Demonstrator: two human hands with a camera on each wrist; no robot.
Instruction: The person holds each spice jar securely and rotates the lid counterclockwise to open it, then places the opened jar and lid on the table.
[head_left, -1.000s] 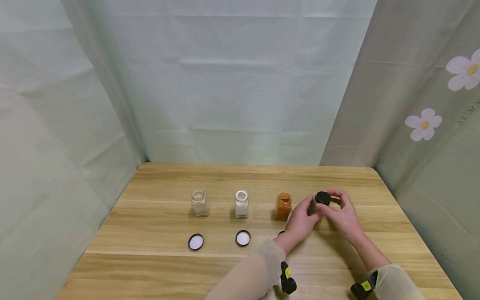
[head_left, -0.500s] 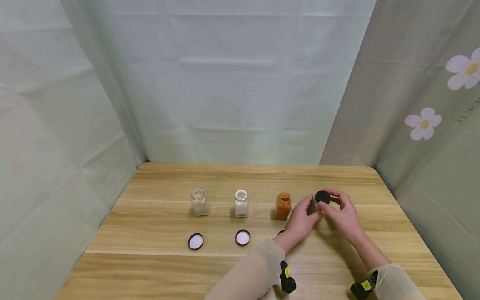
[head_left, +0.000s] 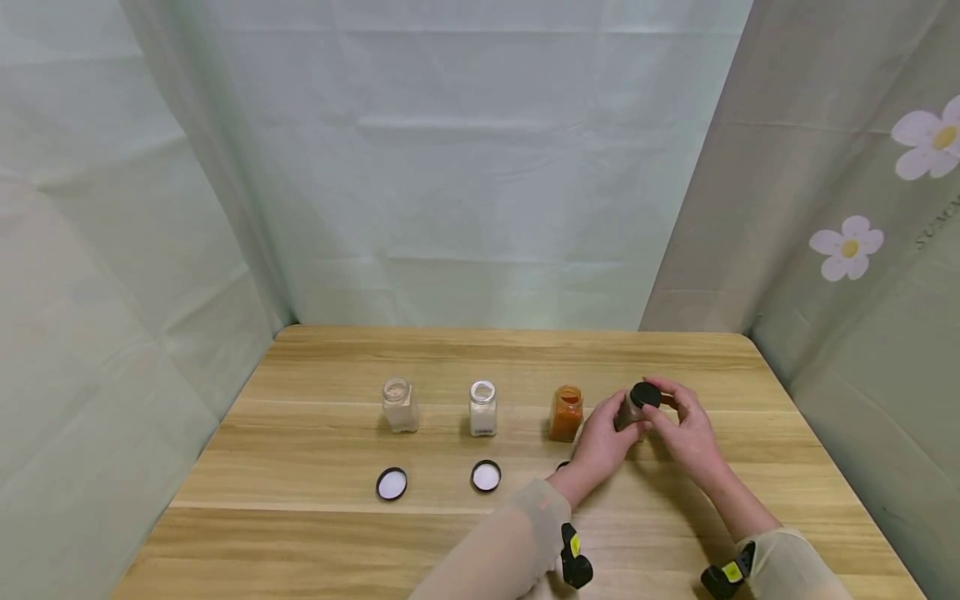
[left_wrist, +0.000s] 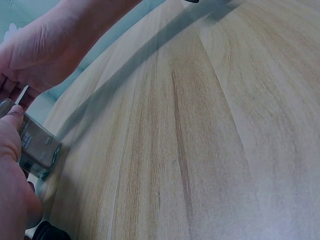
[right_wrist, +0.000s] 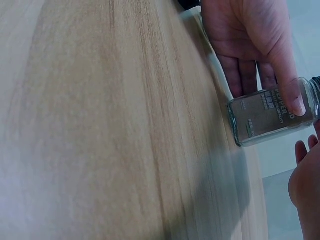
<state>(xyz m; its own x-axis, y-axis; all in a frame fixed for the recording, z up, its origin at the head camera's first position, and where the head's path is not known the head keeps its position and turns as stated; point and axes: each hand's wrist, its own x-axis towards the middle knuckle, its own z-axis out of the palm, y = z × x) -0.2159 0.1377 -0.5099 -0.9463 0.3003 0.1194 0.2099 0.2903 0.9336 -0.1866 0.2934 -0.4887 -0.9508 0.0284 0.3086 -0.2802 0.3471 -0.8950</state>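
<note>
A square glass jar of grey-brown powder point(right_wrist: 257, 117), with "pepper" readable on its label, stands at the right end of the row of jars. My left hand point(head_left: 602, 439) grips its body, thumb across the label in the right wrist view. On top sits a black lid point(head_left: 646, 393), which my right hand point(head_left: 686, 429) pinches between thumb and fingers at its edge. In the left wrist view the glass base of the jar point(left_wrist: 40, 147) rests at the wooden table, and the lid is mostly cut off by the frame.
Left of the hands stand three lidless jars: orange-red powder point(head_left: 566, 417), white contents point(head_left: 483, 412) and pale beige powder point(head_left: 401, 410). Two black-rimmed lids point(head_left: 392, 483) point(head_left: 486, 476) lie white side up before them. A third lid point(head_left: 564, 466) is mostly behind my left forearm.
My right thumb has slid slightly right along the lid's near side while the fingers moved left on its far side. The left hand and the jar have stayed in place.
</note>
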